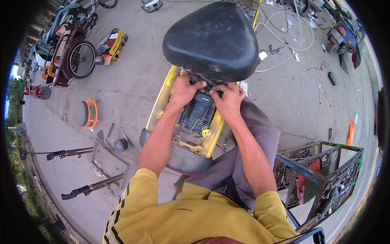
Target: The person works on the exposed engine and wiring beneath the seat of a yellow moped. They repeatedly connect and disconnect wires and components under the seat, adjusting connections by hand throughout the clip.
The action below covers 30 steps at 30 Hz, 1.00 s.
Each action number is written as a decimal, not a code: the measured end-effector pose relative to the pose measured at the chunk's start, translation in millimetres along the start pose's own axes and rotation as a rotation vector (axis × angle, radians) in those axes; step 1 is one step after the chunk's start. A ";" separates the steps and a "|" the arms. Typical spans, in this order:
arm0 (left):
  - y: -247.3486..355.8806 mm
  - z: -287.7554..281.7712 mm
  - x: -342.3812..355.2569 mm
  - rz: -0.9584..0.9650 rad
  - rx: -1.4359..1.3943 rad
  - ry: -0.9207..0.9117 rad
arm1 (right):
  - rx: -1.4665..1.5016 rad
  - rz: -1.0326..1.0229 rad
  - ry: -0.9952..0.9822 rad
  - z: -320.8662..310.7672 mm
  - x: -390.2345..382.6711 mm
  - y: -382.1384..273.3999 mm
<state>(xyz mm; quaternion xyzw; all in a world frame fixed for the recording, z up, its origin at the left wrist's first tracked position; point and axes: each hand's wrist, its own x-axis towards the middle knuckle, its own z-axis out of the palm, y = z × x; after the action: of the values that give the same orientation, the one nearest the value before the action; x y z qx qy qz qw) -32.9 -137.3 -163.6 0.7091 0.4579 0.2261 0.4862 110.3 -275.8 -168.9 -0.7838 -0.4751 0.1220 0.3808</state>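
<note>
A yellow vehicle body [163, 95] with a black padded seat [209, 38] stands between my legs; below the seat is a dark finned unit [197, 112] with a thin yellow wire and a cable. My left hand [187, 87] is closed at the black wiring [205, 84] just under the seat's near edge. Beside it, my right hand [227, 97] pinches the same dark bundle, thumb and fingers bent. The exact part between my fingertips is partly hidden.
Cargo tricycle [79, 59], yellow boxed item [115, 44], orange-framed stool [87, 114] at left; loose tools [124, 136] and metal frame [109, 162] lower left. Scooter [339, 34], pale hose [294, 49] upper right; cart of tools [319, 179] lower right.
</note>
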 end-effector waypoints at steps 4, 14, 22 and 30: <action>-10.1 -0.6 2.8 0.017 -0.040 -0.016 | -0.001 -0.054 0.055 7.4 0.5 3.1; -12.0 -3.7 2.6 0.050 -0.074 -0.032 | -0.091 -0.081 0.080 9.6 -1.2 1.4; -5.7 -8.4 1.5 -0.003 -0.065 -0.066 | -0.064 -0.061 0.056 7.4 -0.5 1.2; -9.6 -6.5 2.3 0.008 -0.083 -0.050 | 0.037 -0.051 -0.022 -2.9 0.8 3.6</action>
<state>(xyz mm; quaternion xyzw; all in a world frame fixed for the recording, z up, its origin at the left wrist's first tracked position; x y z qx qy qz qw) -40.9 -131.1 -169.7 0.6955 0.4331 0.2289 0.5257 114.6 -277.5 -169.3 -0.7630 -0.4966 0.1295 0.3930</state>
